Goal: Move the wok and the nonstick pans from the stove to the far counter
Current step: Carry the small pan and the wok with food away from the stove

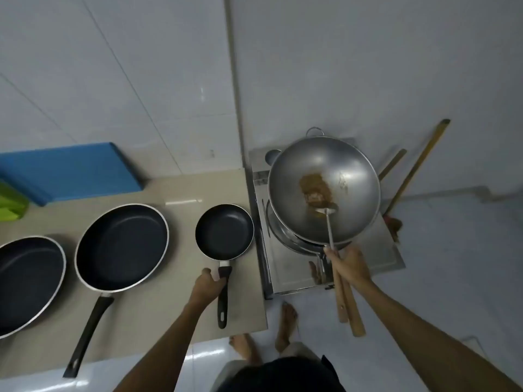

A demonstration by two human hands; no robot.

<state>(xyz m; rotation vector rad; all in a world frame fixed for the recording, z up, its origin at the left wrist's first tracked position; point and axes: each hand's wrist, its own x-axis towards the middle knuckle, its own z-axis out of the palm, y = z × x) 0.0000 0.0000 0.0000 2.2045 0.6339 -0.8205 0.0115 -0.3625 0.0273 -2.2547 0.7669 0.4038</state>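
A steel wok (pixel 339 176) with a brown patch in its bowl is tilted above the stove (pixel 285 267). My right hand (pixel 346 264) grips its wooden handle together with a metal spatula (pixel 328 222) that lies in the bowl. A small black nonstick pan (pixel 224 232) rests on the beige counter (pixel 169 315) beside the stove. My left hand (pixel 208 285) touches the pan's black handle, fingers curled around it. Further left lie a larger nonstick pan (pixel 121 247) and another one (pixel 28 278), cut off by the frame edge.
A blue board (pixel 70 171) and a green object (pixel 11 205) sit at the back left of the counter. Wooden sticks (pixel 416 168) lean on the wall right of the stove. My bare feet (pixel 285 326) stand on the white floor below.
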